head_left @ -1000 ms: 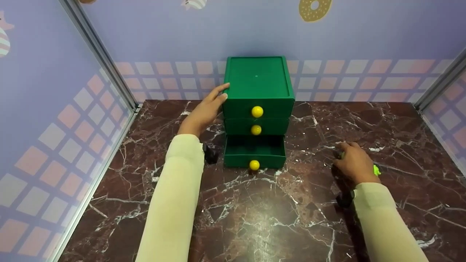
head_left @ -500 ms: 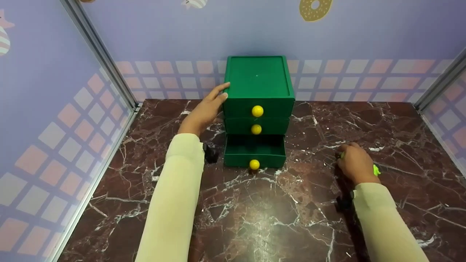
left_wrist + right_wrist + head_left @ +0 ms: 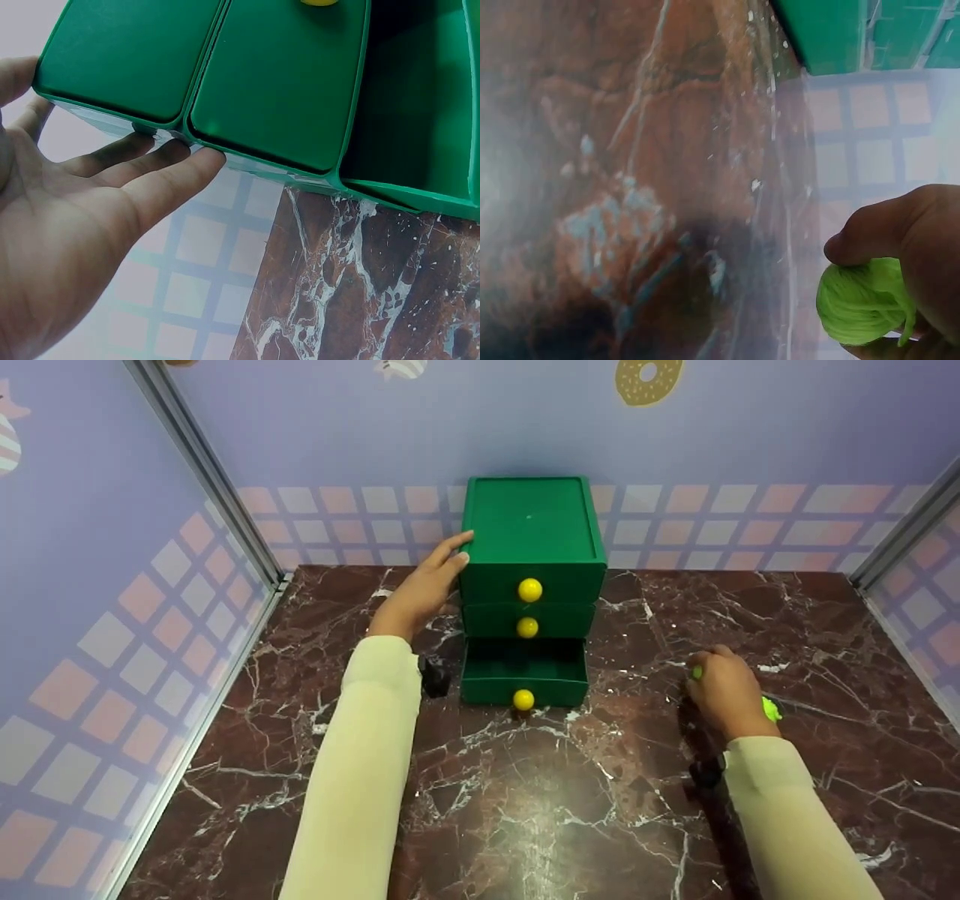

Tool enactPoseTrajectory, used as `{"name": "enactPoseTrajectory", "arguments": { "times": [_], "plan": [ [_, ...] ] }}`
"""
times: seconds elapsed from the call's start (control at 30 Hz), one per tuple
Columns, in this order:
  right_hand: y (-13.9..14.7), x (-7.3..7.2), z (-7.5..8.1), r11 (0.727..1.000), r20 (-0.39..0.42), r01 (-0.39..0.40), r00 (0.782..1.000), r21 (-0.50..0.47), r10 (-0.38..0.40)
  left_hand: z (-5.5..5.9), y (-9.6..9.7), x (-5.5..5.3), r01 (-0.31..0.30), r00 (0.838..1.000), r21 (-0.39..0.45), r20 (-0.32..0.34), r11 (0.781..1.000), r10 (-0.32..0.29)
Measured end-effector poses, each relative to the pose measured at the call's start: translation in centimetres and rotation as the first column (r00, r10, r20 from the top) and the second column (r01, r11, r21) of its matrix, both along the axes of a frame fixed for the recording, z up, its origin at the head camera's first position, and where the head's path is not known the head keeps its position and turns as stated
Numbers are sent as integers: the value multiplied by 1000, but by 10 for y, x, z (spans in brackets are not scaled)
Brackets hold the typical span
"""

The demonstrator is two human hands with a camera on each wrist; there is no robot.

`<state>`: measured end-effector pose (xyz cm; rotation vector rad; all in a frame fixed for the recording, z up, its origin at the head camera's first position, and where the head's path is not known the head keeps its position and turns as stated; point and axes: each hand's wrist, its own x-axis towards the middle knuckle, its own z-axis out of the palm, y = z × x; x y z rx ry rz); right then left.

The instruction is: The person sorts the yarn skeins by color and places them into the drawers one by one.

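A green drawer cabinet (image 3: pixel 532 521) with yellow knobs stands against the back wall, its bottom drawer (image 3: pixel 525 690) pulled out. My left hand (image 3: pixel 420 596) rests against the cabinet's left side, thumb near the front edge; in the left wrist view its fingers (image 3: pixel 176 180) lie extended along that side. On the right, my right hand (image 3: pixel 727 694) pinches lime-green yarn (image 3: pixel 862 300), wound into a small bundle, between thumb and fingers. In the head view the hand covers most of this yarn. More lime green material (image 3: pixel 771 709) shows beside the wrist; whether it is separate, I cannot tell.
The dark red marbled table (image 3: pixel 525 795) spreads in front of the cabinet and to both sides. A patterned wall (image 3: pixel 360 450) closes off the back, and another panel (image 3: pixel 97 622) runs along the left. Both wrists wear dark cameras (image 3: pixel 435 676).
My right hand has shifted slightly up and left, and more of the green yarn shows at its fingertips. The left hand, cabinet and open drawer stay where they were.
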<state>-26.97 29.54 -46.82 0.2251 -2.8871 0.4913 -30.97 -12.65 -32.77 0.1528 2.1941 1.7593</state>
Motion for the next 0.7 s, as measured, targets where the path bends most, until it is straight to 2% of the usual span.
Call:
{"name": "enactPoseTrajectory", "arguments": {
  "times": [0.3, 0.43, 0.53, 0.7],
  "plan": [
    [-13, 3, 18, 1000, 2, -26, 1000, 3, 26, -18, -4, -14, -19, 1000, -5, -23, 1000, 19],
    [-20, 5, 23, 999, -34, -46, 998, 1, 46, -18, -5, -14, -14, 1000, -15, -18, 1000, 14],
    [-25, 6, 27, 998, -64, -62, 996, 5, 62, -10, -4, -9, -12, 1000, -26, -2, 1000, 12],
    [-35, 8, 34, 997, -97, -82, 992, 1, 82, -9, -3, -8, -14, 1000, -24, -11, 1000, 14]
  ]
}}
